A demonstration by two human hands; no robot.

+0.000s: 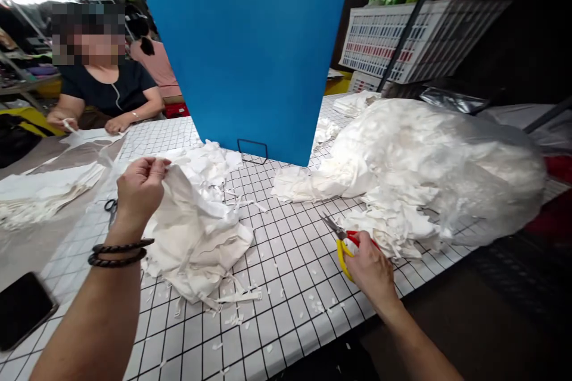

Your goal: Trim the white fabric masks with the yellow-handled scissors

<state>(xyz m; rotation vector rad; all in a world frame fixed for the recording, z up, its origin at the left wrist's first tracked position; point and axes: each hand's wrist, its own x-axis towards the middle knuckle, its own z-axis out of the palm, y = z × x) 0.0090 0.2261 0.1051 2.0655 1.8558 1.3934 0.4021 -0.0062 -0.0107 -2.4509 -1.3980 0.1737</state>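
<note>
My left hand [140, 193], with two dark braided bracelets at the wrist, pinches the upper edge of a white fabric piece [196, 238]. The cloth drapes down onto the checkered table, and thin strips with small ends lie at its lower edge. In my right hand [370, 268] is a pair of scissors [342, 241] with one red and one yellow handle loop. Their blades point up and left, apart from the cloth. Small white scraps [317, 303] are scattered between my two hands.
A blue board [250, 53] stands upright at the back. To the right lie a fabric heap [397, 220] and a large clear plastic bag [482, 172] full of white material. A phone [27, 309] and dark-handled scissors [111, 208] are at left. A co-worker [107, 89] sits across, handling white cloth.
</note>
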